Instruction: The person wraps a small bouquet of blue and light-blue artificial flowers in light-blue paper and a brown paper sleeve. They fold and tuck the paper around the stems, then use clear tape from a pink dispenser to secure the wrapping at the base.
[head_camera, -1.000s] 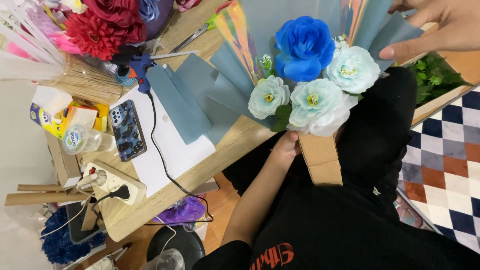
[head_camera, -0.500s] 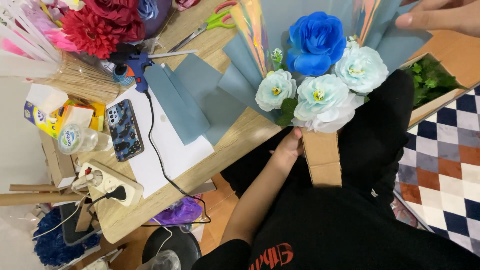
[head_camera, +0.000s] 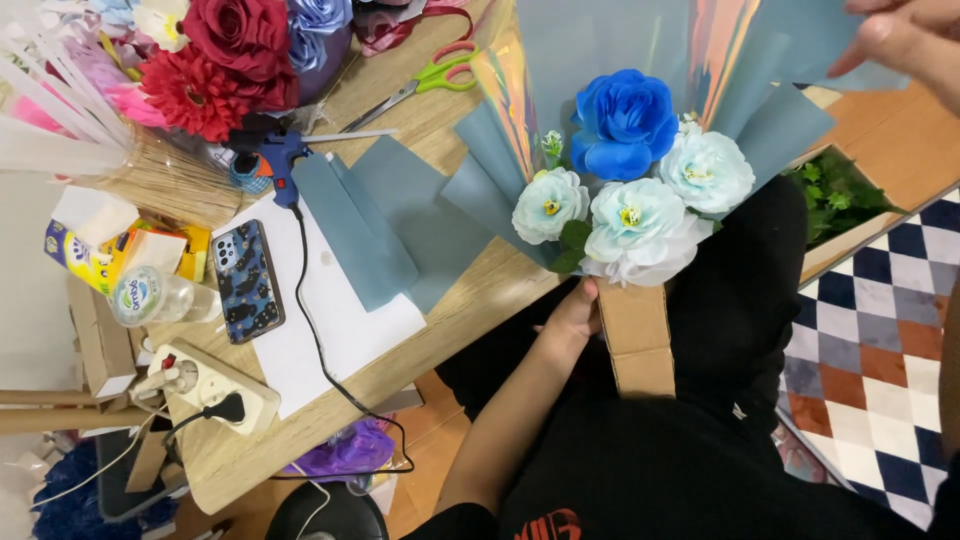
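The fingers of the left hand (head_camera: 575, 312) are curled shut around the base of the bouquet (head_camera: 630, 170), just under its lowest pale flower and beside the cardboard strip (head_camera: 637, 340) that hangs below the blooms. The right hand (head_camera: 900, 40) is at the bouquet's upper right edge, fingers bent onto the grey-blue wrapping paper (head_camera: 780, 120); whether they pinch it or only rest on it cannot be told. The bouquet itself stands over the person's lap at the desk (head_camera: 440, 320) edge: one deep blue rose (head_camera: 624, 122) on top, three pale blue-white flowers (head_camera: 640, 215) below it. Left of the bouquet, folded grey-blue sheets (head_camera: 370, 225) lie on the desk, then a blue glue gun (head_camera: 280, 160), a patterned phone (head_camera: 247, 280) and a power strip (head_camera: 210, 385). Above and left of the bouquet lie green-handled scissors (head_camera: 425, 80), with red flowers (head_camera: 225, 60) further left.
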